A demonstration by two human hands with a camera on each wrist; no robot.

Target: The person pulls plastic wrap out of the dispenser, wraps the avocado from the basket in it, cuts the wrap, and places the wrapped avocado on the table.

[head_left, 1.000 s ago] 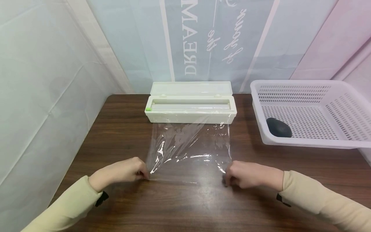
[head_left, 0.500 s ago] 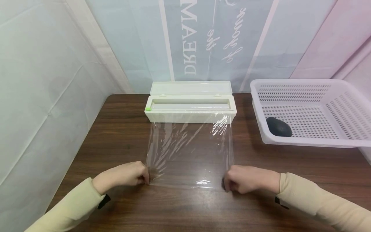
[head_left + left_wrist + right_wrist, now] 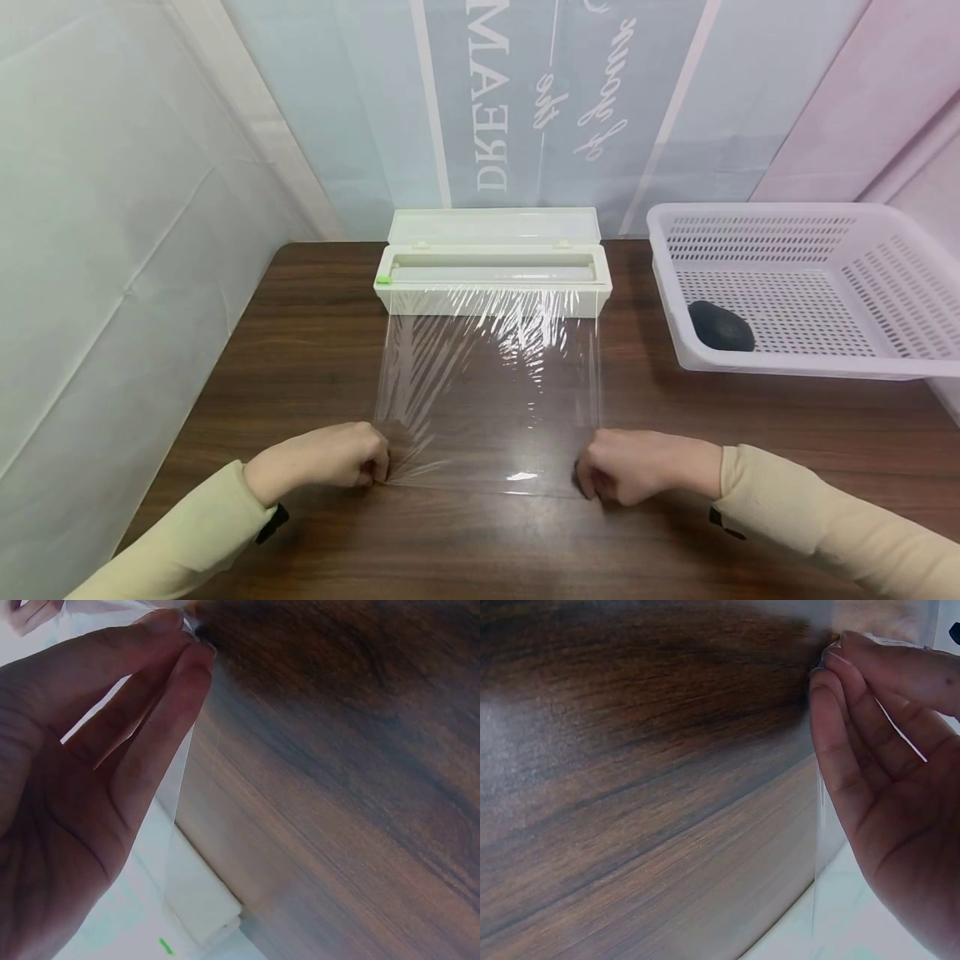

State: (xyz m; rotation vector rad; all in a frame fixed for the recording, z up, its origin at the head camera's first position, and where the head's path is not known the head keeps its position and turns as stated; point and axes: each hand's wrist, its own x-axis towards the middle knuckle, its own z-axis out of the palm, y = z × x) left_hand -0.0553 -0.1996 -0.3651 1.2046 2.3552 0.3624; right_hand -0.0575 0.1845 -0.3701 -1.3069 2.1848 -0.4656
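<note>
A sheet of clear plastic wrap [image 3: 480,400] stretches from a white wrap dispenser box [image 3: 491,302] at the back of the table toward the front. My left hand [image 3: 341,454] pinches the sheet's near left corner between thumb and fingertips; the left wrist view shows this left hand [image 3: 97,750] close up. At the near right corner, my right hand [image 3: 633,465] pinches the wrap, and in the right wrist view the right hand [image 3: 900,765] has thumb and fingers together on it. The dispenser's lid [image 3: 495,226] stands raised, and a green slider [image 3: 384,280] sits at its left end.
A white perforated basket [image 3: 795,363] stands at the right, with a dark rounded object [image 3: 720,327] inside it. Dark wood tabletop [image 3: 480,550] lies under everything. A printed cloth backdrop [image 3: 360,125] rises behind the table, and a pale sheet [image 3: 112,250] borders the left.
Both hands have drawn the wrap slightly toward the front edge. The sheet looks longer and tauter, with its glints and creases shifted. Dispenser and basket keep their places.
</note>
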